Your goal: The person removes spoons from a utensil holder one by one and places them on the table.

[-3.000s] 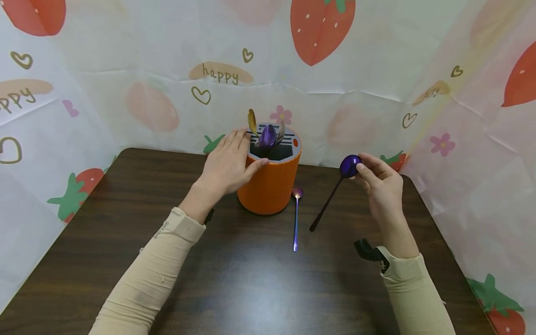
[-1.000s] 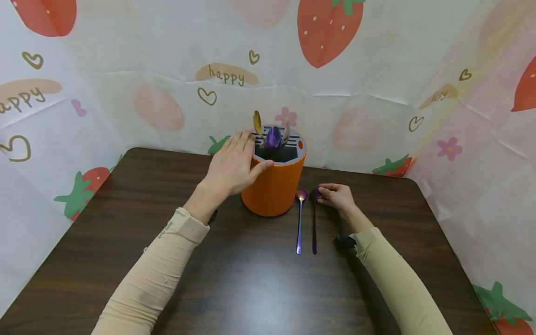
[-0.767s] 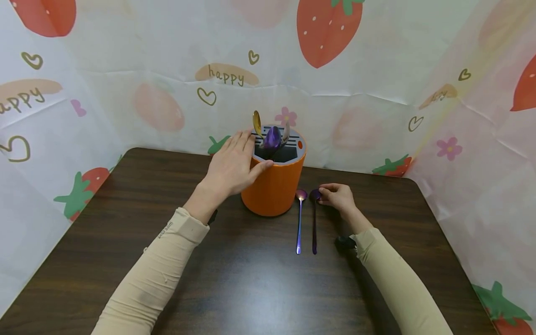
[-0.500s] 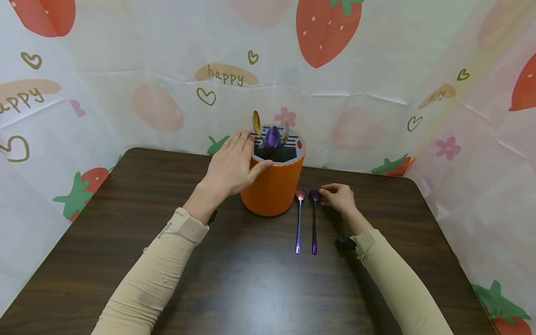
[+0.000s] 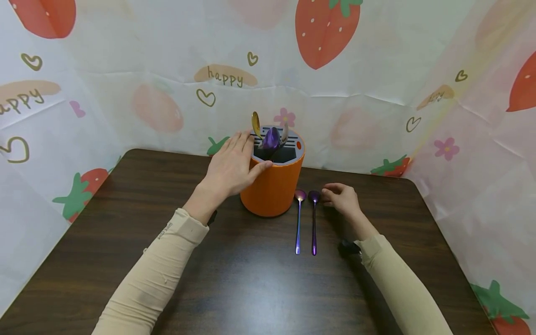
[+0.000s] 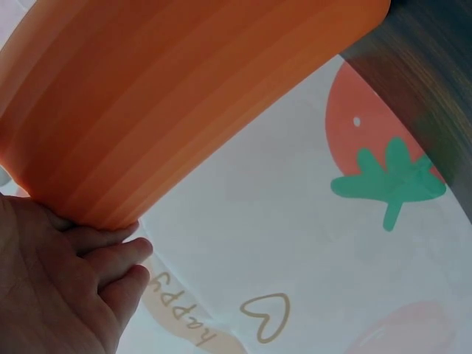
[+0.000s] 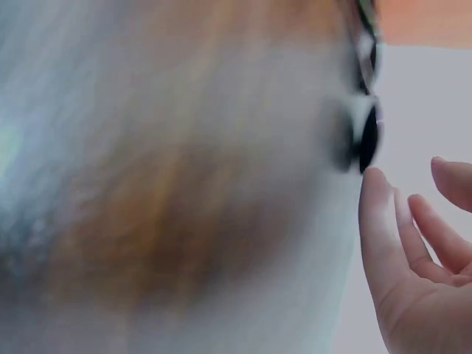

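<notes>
Right hand (image 5: 341,199): rests low over the table (image 5: 251,288), immediately right of the dark purple spoon (image 5: 314,228). Thumb and fingers stand apart in the right wrist view, nothing held between them; the index fingertip comes up to the edge of that spoon's bowl. From the head view I see a slight gap between hand and bowl; the wrist view looks along the edge and is blurred, so contact there I cannot judge. Dark purple spoon therefore lies outside the grip, on its left, flat on the wood, bowl toward the wall, handle toward the person. Iridescent spoon (image 5: 298,226) lies next to it, roughly parallel, same orientation, well within the gap between the orange holder (image 5: 270,193) and the dark one; its bowl sits at the foot of the holder, touching or nearly so, cannot tell which. Left hand (image 5: 230,165): laid on the left side of the upright holder, fingers extended along the upper edge, thumb reaching over the front rim; steadying contact, no clamp on any spoon. Three spoons stand up from the holder's top: gold spoon (image 5: 256,123) at left, nearest the left fingers, purple spoon (image 5: 271,138) in the middle, silver spoon (image 5: 284,134) at right. Backdrop (image 5: 368,56): pale sheet printed with strawberries, hearts and "happy".
</notes>
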`<state>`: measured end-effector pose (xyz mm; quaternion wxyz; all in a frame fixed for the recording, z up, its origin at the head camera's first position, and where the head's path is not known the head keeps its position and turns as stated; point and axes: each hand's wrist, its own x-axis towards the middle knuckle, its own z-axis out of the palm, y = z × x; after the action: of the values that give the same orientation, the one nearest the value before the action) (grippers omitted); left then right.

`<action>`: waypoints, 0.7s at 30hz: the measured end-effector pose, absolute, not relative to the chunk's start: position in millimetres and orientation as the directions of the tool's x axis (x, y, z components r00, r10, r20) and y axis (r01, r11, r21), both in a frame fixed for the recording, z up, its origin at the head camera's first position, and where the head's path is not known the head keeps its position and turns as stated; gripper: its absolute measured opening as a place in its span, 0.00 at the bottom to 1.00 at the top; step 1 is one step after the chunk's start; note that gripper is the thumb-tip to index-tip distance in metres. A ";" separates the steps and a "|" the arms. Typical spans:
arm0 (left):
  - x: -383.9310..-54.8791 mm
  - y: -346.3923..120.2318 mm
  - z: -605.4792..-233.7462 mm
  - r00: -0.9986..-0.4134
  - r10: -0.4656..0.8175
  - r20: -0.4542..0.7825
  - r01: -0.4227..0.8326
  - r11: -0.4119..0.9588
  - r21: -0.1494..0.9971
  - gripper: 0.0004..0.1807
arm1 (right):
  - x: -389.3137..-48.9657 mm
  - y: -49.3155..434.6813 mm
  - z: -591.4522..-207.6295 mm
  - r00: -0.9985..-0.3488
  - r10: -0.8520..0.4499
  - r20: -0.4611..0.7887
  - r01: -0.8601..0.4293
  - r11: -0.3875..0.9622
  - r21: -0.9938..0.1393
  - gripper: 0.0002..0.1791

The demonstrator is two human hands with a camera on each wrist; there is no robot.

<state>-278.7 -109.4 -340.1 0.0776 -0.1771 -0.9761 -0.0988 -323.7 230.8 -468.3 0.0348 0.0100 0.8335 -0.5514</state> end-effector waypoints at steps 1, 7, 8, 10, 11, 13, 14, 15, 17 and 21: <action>-278.7 -109.4 -340.2 -0.925 0.330 0.187 0.361 0.918 0.165 0.52 | -322.0 230.5 -465.0 -0.999 -0.017 -0.051 0.040 0.398 -0.916 0.22; -278.7 -109.3 -340.7 -0.925 0.329 0.191 0.360 0.919 0.162 0.52 | -313.4 225.6 -437.0 -0.996 -0.012 0.090 -0.088 0.376 -0.922 0.22; -278.8 -109.3 -340.8 -0.925 0.329 0.192 0.360 0.919 0.162 0.52 | -312.2 224.2 -431.7 -0.993 -0.018 0.117 -0.116 0.363 -0.924 0.23; -278.8 -109.3 -341.1 -0.924 0.330 0.196 0.362 0.919 0.160 0.52 | -310.3 220.9 -421.2 -0.983 -0.027 0.180 -0.178 0.342 -0.923 0.22; -278.9 -109.3 -341.1 -0.924 0.330 0.196 0.362 0.918 0.161 0.52 | -309.2 218.9 -416.0 -0.977 -0.030 0.212 -0.210 0.328 -0.921 0.22; -278.9 -109.2 -341.2 -0.923 0.330 0.196 0.363 0.918 0.162 0.52 | -306.9 214.3 -405.2 -0.960 -0.032 0.278 -0.275 0.304 -0.912 0.21; -278.9 -109.2 -341.3 -0.923 0.330 0.196 0.363 0.918 0.163 0.52 | -306.3 211.8 -400.3 -0.950 -0.034 0.309 -0.306 0.291 -0.907 0.21; -278.9 -109.2 -341.3 -0.924 0.330 0.195 0.363 0.917 0.165 0.52 | -305.5 209.1 -395.4 -0.941 -0.035 0.336 -0.332 0.272 -0.903 0.21; -279.0 -109.2 -341.4 -0.924 0.331 0.192 0.362 0.918 0.164 0.52 | -301.6 201.7 -383.1 -0.924 -0.035 0.380 -0.377 0.234 -0.896 0.20; -279.5 -109.5 -341.3 -0.922 0.333 0.196 0.365 0.917 0.160 0.52 | -298.6 187.2 -364.5 -0.893 -0.042 0.448 -0.448 0.172 -0.877 0.19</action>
<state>-279.5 -109.5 -341.3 0.0828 -0.1787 -0.9756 -0.0971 -298.6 187.2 -364.5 -0.1633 -0.1637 0.7480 -0.6221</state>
